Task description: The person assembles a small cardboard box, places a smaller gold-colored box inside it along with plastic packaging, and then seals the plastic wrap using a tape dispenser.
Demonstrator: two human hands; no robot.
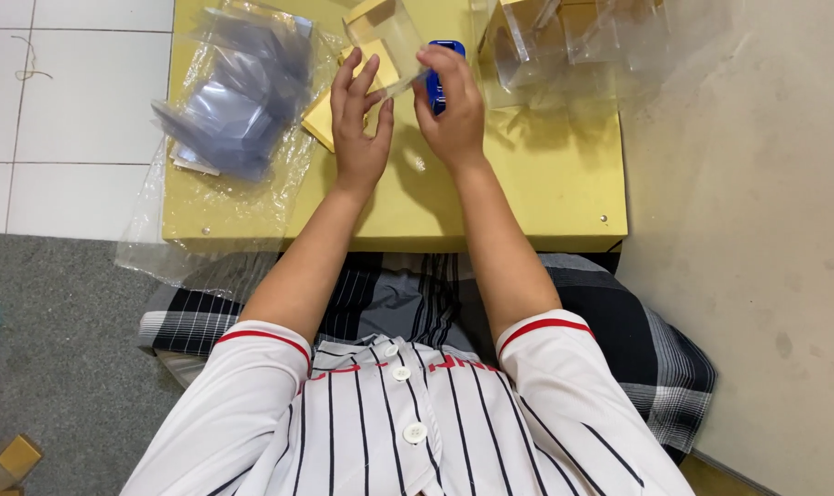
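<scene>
View from above, seated person at a low yellow table (564, 197). At upper centre of the frame the right hand (452, 115), fingers curled closed, grips a small blue object (446, 55) together with one edge of a clear plastic box (389, 41). The left hand (360, 124), fingers spread and nearly straight, lies flat against the box's near side and grips nothing. The fold would likely go best with the left palm steadying the panel while the right presses along the crease. A bag of grey-clear plastic sheets (238, 101) lies at upper left; more clear boxes (564, 37) stand at upper right. White tile and grey matting lie at left, bare concrete at right.
</scene>
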